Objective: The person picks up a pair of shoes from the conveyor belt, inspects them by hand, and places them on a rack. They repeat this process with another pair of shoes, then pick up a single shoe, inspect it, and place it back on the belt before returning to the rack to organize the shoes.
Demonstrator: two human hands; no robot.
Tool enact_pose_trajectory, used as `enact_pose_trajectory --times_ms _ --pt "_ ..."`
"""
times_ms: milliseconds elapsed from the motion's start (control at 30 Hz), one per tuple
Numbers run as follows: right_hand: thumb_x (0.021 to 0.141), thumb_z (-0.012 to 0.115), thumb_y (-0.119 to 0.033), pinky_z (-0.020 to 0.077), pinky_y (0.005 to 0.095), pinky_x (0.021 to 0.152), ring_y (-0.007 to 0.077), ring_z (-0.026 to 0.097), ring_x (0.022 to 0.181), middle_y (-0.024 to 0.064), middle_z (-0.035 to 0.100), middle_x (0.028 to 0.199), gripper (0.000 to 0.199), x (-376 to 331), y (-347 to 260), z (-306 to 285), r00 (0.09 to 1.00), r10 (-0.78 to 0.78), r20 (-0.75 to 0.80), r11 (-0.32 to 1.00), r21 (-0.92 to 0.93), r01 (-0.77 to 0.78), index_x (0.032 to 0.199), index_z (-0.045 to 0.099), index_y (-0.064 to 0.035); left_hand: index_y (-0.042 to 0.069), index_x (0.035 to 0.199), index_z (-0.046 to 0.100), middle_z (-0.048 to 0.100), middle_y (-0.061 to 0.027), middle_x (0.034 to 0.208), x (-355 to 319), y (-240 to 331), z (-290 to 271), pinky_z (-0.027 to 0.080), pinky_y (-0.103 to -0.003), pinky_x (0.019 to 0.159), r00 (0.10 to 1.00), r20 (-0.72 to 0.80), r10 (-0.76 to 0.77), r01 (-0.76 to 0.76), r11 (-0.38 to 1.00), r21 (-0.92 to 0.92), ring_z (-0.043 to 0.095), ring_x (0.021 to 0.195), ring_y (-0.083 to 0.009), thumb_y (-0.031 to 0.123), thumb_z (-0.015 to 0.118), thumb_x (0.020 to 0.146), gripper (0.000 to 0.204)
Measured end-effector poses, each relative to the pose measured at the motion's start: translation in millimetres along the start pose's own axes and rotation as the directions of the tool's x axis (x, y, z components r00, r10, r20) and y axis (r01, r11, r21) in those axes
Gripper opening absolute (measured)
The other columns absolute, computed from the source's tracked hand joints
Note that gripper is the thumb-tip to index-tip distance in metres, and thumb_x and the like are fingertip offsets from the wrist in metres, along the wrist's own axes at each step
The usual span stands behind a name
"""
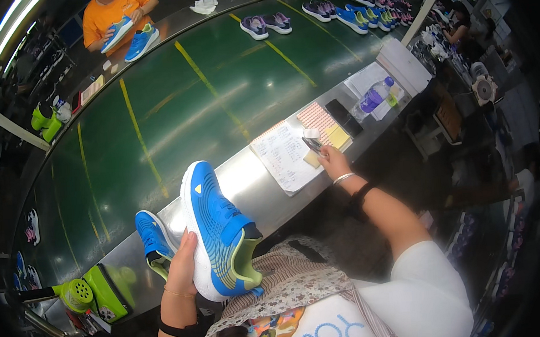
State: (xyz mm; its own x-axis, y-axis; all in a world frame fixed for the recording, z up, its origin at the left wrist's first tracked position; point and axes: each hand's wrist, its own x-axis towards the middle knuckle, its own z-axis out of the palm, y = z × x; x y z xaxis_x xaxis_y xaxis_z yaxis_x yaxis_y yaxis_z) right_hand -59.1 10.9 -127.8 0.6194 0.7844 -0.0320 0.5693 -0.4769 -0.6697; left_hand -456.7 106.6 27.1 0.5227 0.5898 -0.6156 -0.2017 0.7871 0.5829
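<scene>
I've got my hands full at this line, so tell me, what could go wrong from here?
The left hand grips the nearer shoe with the thumb along its white sole, so it might slip. The second shoe is close behind that hand, so the two could bump and scuff. The right hand has a small dark thing by the notebook and yellow slips, and might nudge them.
</scene>
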Motion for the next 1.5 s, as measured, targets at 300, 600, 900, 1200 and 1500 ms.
enact_pose_trajectory --times_ms 300,600,900,1200,1500 --pt "0.069 0.066 -0.013 0.0464 0.0365 0.074 0.0276 0.057 0.083 0.0109 0.056 0.089 0.024 100.4 82.0 -23.3 0.997 0.006 -0.076 0.923 -0.384 -0.035 0.091 0.061 -0.0065 0.005 0.134 0.024 0.046 -0.0109 0.122 13.0 -1.7 35.8 0.042 -0.032 0.089 0.999 -0.009 0.051 -0.05 0.997 0.062 0.051 0.104 -0.0212 0.02 0.035 0.092 0.046" --pt "0.07 0.06 -0.017 0.0475 0.0376 0.069 0.0267 0.059 0.076 0.0097 0.059 0.079 0.009 142.4 75.0 -30.5 0.932 -0.134 0.337 0.724 -0.609 0.324 0.073 0.063 -0.0088 0.003 0.136 0.019 0.041 -0.0099 0.127 18.4 1.4 50.7 0.036 -0.029 0.093 0.998 0.0 0.061 -0.061 0.993 0.105 0.045 0.111 -0.0176 0.021 0.036 0.092 0.05" --pt "0.076 0.051 -0.011 0.0502 0.0378 0.065 0.0293 0.061 0.075 0.014 0.06 0.079 0.013 158.0 83.4 -22.3 0.827 -0.212 0.521 0.438 -0.706 0.557 0.073 0.062 -0.0039 0.003 0.136 0.016 0.04 -0.01 0.128 16.3 4.9 53.0 0.039 -0.029 0.092 0.995 0.066 0.078 -0.086 0.987 0.135 0.046 0.112 -0.0174 0.022 0.035 0.093 0.051" --pt "0.079 0.046 -0.01 0.0508 0.0375 0.06 0.0304 0.062 0.07 0.0159 0.06 0.078 0.016 156.1 89.0 -15.2 0.868 -0.208 0.452 0.435 -0.752 0.496 0.074 0.06 -0.0033 0.003 0.136 0.017 0.039 -0.0105 0.128 8.0 5.4 57.2 0.038 -0.029 0.093 0.993 0.087 0.075 -0.086 0.988 0.129 0.045 0.112 -0.0171 0.024 0.039 0.092 0.054" --pt "0.08 0.049 -0.009 0.0514 0.0365 0.065 0.0289 0.062 0.078 0.0142 0.059 0.083 0.013 154.6 79.3 -12.9 0.956 -0.141 0.257 0.506 -0.811 0.293 0.081 0.059 -0.0014 0.003 0.137 0.015 0.037 -0.0108 0.13 0.6 1.2 52.8 0.036 -0.028 0.094 0.983 0.157 0.093 -0.115 0.984 0.135 0.043 0.114 -0.0168 0.025 0.038 0.092 0.055"
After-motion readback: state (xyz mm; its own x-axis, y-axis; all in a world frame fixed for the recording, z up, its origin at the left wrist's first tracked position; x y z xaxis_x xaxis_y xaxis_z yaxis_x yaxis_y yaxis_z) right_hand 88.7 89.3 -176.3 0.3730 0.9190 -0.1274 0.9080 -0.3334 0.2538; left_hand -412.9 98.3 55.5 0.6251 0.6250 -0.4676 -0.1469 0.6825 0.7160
